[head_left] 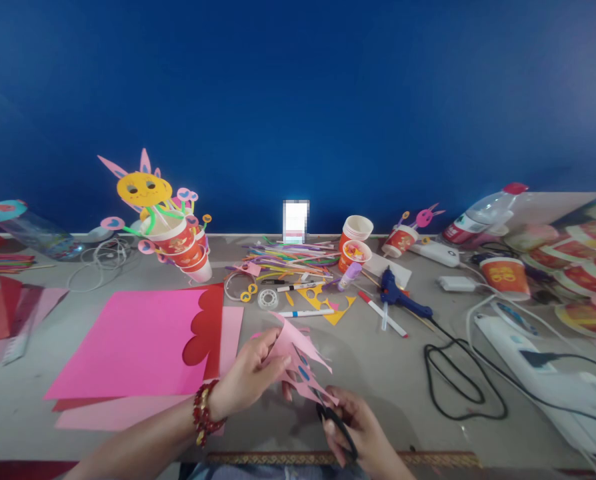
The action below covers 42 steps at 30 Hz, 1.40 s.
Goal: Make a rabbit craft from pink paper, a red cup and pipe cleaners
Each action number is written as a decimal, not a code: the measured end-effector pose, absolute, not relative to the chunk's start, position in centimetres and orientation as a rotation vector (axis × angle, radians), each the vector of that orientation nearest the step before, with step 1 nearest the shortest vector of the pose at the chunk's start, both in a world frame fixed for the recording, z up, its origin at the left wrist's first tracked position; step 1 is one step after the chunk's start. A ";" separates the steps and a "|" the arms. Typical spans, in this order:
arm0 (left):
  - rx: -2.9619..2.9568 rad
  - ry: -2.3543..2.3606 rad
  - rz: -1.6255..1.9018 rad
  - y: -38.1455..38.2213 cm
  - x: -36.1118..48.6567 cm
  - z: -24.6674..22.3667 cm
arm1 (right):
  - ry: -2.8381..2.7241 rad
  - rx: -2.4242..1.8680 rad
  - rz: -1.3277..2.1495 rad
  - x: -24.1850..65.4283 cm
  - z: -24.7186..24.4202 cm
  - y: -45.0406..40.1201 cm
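My left hand (251, 373) is closed on a piece of pink paper (288, 347), its thumb lying across the top. Blue marks show on the paper, and its edges are cut and ragged. Black-handled scissors (339, 427) sit in my right hand (355, 423), with the fingers wrapped round the handles. The blades reach in at the lower right edge of the pink paper and are partly hidden by it. To the left lies a stack of pink sheets (128, 347) with a scalloped red sheet (213, 320) at its right side.
Markers (305, 313), yellow paper scraps (341, 312) and a tape roll (268, 299) lie ahead of my hands. A blue glue gun (403, 297) with a looping black cord is at right, near a power strip (533, 380). Decorated paper cups (173, 243) stand at back left.
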State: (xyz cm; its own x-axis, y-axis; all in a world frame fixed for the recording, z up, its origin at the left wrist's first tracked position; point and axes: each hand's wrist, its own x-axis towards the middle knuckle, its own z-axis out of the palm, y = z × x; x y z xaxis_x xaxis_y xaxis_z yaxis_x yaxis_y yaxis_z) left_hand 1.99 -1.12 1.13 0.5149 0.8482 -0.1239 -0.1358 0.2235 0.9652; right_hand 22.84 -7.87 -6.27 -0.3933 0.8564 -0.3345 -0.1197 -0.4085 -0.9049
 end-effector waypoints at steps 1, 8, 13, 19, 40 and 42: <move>1.143 0.769 0.783 -1.1 2.0 1.1 | -1.119 -1.129 1.872 22.8 -6.2 -7.8; 1.108 0.782 0.780 -0.8 1.8 0.3 | -1.179 -1.059 1.940 24.1 -5.1 -7.5; 1.062 0.774 0.804 -0.6 1.7 0.0 | -1.212 -1.096 1.996 26.8 -4.8 -7.8; 0.984 0.769 0.807 -0.6 2.1 0.1 | -1.194 -1.174 1.682 27.4 -3.5 -7.0; 1.024 0.712 0.746 -1.2 2.3 0.0 | -0.773 -1.228 1.348 20.7 -3.4 -4.4; 1.028 0.743 0.752 -1.1 2.1 -0.1 | -0.795 -1.207 1.355 20.7 -3.4 -4.4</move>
State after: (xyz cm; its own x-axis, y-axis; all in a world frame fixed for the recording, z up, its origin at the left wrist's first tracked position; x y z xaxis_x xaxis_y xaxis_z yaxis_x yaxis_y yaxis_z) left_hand 2.11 -1.12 -0.14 0.5354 0.8251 -0.1802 -0.1902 0.3256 0.9262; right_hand 20.73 -4.40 -3.42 0.1202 0.9691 -0.2155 -0.2851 -0.1743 -0.9425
